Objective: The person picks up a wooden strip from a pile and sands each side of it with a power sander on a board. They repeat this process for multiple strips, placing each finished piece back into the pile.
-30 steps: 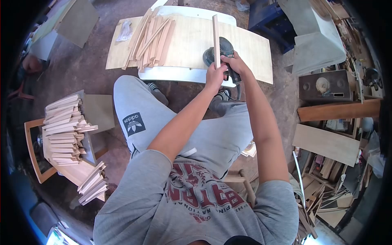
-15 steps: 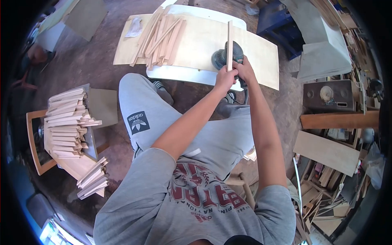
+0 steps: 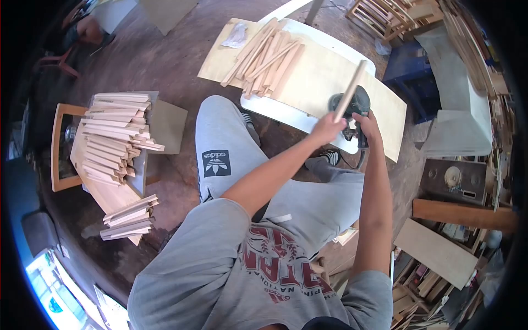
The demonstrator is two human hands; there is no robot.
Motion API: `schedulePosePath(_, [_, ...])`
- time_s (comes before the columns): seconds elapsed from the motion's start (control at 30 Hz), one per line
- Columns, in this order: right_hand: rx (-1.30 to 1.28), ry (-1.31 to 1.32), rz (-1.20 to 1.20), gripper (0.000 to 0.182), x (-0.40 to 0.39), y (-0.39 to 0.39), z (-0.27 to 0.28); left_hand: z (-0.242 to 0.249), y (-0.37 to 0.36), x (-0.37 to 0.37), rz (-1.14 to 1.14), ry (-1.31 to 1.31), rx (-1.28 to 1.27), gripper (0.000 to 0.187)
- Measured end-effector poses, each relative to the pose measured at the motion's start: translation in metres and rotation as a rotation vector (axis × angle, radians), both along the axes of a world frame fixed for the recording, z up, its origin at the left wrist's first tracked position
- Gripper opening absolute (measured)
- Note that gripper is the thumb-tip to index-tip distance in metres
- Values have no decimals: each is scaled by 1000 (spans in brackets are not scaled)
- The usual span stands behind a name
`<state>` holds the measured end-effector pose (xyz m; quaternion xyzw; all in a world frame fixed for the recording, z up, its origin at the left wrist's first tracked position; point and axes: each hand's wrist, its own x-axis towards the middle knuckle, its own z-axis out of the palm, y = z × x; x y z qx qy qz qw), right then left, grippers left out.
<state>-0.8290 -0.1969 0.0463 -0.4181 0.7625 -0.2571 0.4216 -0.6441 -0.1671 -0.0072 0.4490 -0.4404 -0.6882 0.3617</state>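
A slim, pale wooden strip (image 3: 350, 91) stands out from my left hand (image 3: 328, 130), whose fingers are wrapped round its near end. The strip slants up to the right and overlaps the sander (image 3: 360, 101) in this view. My right hand (image 3: 367, 124) is closed on the handle of this dark green power sander, and a cord trails down from it. Both hands are over the near right part of a low work table topped with a plywood sheet (image 3: 313, 69). A loose pile of similar strips (image 3: 269, 60) lies on the sheet's left half.
A stand on my left bears stacked wooden strips (image 3: 115, 132). A clear plastic bag (image 3: 235, 35) lies on the sheet's far left corner. A blue cabinet (image 3: 410, 82), a speaker box (image 3: 454, 180) and wood offcuts line the right side. At upper left, a person's bare limb (image 3: 89, 30) shows.
My view has turned, shifting the scene. The strip, upright before, now leans to the right, and my left hand has drawn away from my right. Both hands keep their holds.
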Motion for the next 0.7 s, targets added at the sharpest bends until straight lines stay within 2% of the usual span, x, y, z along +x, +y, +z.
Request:
schedulePosePath(0.07, [-5, -66, -46, 45, 12, 4, 2, 7, 3, -20, 22, 119, 25, 42])
schedulePosePath(0.17, [-69, -81, -15, 42, 2, 1, -18, 13, 4, -37, 44, 15, 51, 34])
schedulePosePath(0.37, [-65, -90, -57, 38, 14, 5, -5, 23, 21, -38, 106, 170, 160, 29])
schedulePosePath(0.5, [-97, -115, -91, 33, 23, 6, -11, 22, 30, -40, 149, 301, 262, 33])
schedulePosePath(0.53, [-123, -118, -103, 33, 25, 6, -18, 22, 34, -41, 197, 280, 275, 35])
schedulePosePath(0.63, [-118, -157, -101, 32, 25, 6, -20, 20, 39, -43, 316, 123, 102, 37])
schedulePosePath(0.7, [-144, -159, -64, 35, 27, 4, -20, 16, 35, -42, 283, 75, 112, 37])
